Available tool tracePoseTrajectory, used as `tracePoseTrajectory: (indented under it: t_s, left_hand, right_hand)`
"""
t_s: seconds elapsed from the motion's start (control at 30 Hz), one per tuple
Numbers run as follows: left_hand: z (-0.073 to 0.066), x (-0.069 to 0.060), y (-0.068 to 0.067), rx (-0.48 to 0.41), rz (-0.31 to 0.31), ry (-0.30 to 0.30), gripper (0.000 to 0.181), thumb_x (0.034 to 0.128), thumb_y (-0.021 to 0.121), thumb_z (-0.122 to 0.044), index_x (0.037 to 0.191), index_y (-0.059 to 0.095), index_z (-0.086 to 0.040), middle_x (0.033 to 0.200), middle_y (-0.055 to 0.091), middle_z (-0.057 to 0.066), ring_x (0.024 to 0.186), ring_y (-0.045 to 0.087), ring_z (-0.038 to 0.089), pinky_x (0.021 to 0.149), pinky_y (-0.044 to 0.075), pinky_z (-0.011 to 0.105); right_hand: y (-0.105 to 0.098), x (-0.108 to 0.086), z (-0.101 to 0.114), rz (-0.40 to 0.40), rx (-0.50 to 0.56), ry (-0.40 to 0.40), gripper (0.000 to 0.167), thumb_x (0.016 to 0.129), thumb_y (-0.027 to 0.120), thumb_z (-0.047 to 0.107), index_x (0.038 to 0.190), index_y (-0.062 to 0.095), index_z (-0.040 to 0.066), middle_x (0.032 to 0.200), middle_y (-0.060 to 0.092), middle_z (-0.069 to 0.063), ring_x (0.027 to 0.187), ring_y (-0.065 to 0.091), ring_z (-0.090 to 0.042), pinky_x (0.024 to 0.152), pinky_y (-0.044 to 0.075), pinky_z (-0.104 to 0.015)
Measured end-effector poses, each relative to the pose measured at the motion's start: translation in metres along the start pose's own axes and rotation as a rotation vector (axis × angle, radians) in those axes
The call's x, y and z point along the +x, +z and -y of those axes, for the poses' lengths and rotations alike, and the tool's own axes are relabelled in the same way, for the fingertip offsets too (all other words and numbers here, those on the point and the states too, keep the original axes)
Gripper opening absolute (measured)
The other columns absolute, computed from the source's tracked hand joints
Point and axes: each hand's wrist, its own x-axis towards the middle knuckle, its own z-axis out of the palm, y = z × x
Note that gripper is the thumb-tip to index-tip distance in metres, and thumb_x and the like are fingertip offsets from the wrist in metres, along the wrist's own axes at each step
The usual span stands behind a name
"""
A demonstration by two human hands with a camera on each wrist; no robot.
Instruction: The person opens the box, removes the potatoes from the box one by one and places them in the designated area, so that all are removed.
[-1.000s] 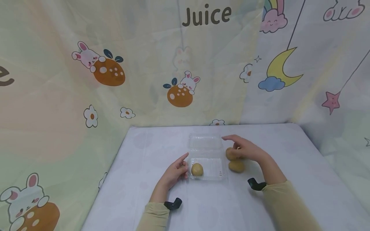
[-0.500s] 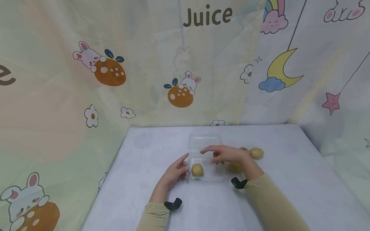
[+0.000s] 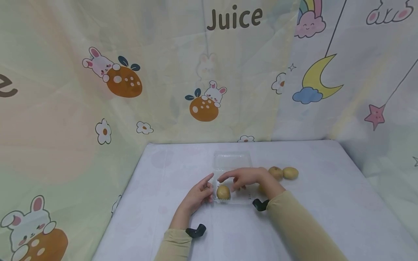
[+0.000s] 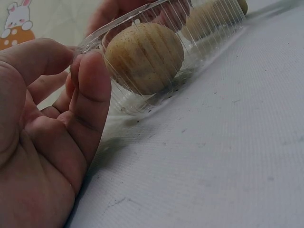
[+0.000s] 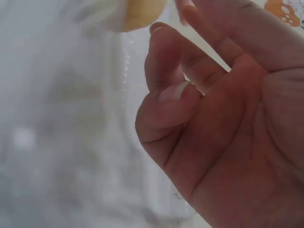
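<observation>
A clear plastic clamshell box (image 3: 241, 197) lies with its lid (image 3: 232, 159) folded back. One potato (image 3: 223, 192) sits in its near left corner. At that corner the box rim is pinched by my left hand (image 3: 197, 194), index finger pointing forward. My right hand (image 3: 245, 177) hovers over the tray just right of the potato, index finger stretched left and other fingers loosely bent. No potato shows in its palm (image 5: 223, 123) in the right wrist view; touch with the boxed potato (image 4: 145, 57) is unclear.
Right of the box lie two potatoes, a browner one (image 3: 275, 173) and a yellower one (image 3: 290, 173). Another potato (image 3: 261, 189) is mostly covered by the right wrist. The white-covered table (image 3: 183, 156) ends at a printed cloth backdrop (image 3: 163, 72).
My right hand has left the potatoes on the right and swept left over the tray, near the boxed potato. My left hand keeps its place at the box.
</observation>
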Motion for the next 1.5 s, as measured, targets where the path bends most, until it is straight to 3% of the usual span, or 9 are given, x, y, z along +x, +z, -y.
tracePoseTrajectory:
  t_s: [0.23,0.4,0.63,0.77,1.03,1.3,1.5]
  left_hand:
    - [-0.001,0.000,0.000,-0.017,0.004,-0.011,0.067,0.0911,0.069,-0.019,0.149,0.041,-0.037,0.102,0.052,0.002,0.076,0.058,0.013,0.070,0.057,0.028]
    - [0.000,0.001,0.000,-0.016,0.003,-0.006,0.068,0.0905,0.070,-0.020,0.150,0.040,-0.037,0.102,0.052,0.002,0.076,0.059,0.012,0.070,0.056,0.027]
    - [0.001,0.002,0.000,-0.019,0.005,-0.005,0.070,0.0904,0.070,-0.020,0.151,0.038,-0.034,0.103,0.052,0.002,0.075,0.058,0.012,0.069,0.056,0.027]
    - [0.001,0.002,0.000,-0.018,0.003,-0.004,0.071,0.0897,0.071,-0.021,0.151,0.038,-0.035,0.103,0.052,0.002,0.075,0.058,0.012,0.069,0.056,0.027]
    - [0.004,0.003,-0.002,-0.036,0.012,-0.009,0.068,0.0902,0.070,-0.019,0.149,0.041,-0.038,0.103,0.051,0.002,0.074,0.058,0.013,0.068,0.056,0.028]
    - [0.004,0.003,-0.001,-0.005,-0.006,0.001,0.066,0.0929,0.067,-0.016,0.149,0.041,-0.037,0.103,0.050,0.002,0.072,0.058,0.012,0.067,0.056,0.027]
    - [0.002,0.003,0.000,0.010,-0.014,0.003,0.066,0.0937,0.065,-0.015,0.151,0.040,-0.035,0.102,0.051,0.001,0.072,0.059,0.012,0.067,0.056,0.027]
  right_hand:
    - [0.003,0.008,-0.001,0.054,0.028,-0.002,0.057,0.091,0.069,0.025,0.141,0.049,0.043,0.137,0.051,0.016,0.061,0.047,-0.014,0.061,0.047,-0.031]
    - [0.007,0.016,-0.004,0.075,0.013,-0.022,0.057,0.089,0.071,0.026,0.139,0.049,0.045,0.136,0.050,0.015,0.076,0.054,-0.011,0.070,0.050,-0.027]
    - [0.011,0.020,-0.008,0.056,0.038,0.024,0.056,0.088,0.072,0.020,0.132,0.054,0.049,0.123,0.054,0.009,0.070,0.052,-0.011,0.064,0.048,-0.026]
    - [0.012,0.022,-0.008,0.041,0.039,0.018,0.054,0.087,0.073,0.021,0.131,0.055,0.046,0.123,0.054,0.009,0.072,0.053,-0.012,0.065,0.048,-0.026]
    - [0.013,0.023,-0.005,-0.028,0.002,0.009,0.060,0.083,0.079,0.026,0.134,0.053,0.041,0.127,0.057,0.012,0.095,0.059,-0.012,0.083,0.051,-0.029]
    - [0.003,0.009,0.000,-0.110,0.021,0.005,0.070,0.084,0.078,0.032,0.146,0.046,0.033,0.126,0.059,0.009,0.080,0.058,-0.015,0.069,0.053,-0.030]
    - [-0.008,-0.011,0.001,-0.205,0.058,0.010,0.060,0.084,0.077,0.040,0.139,0.056,0.030,0.128,0.057,0.007,0.094,0.058,-0.020,0.077,0.052,-0.033]
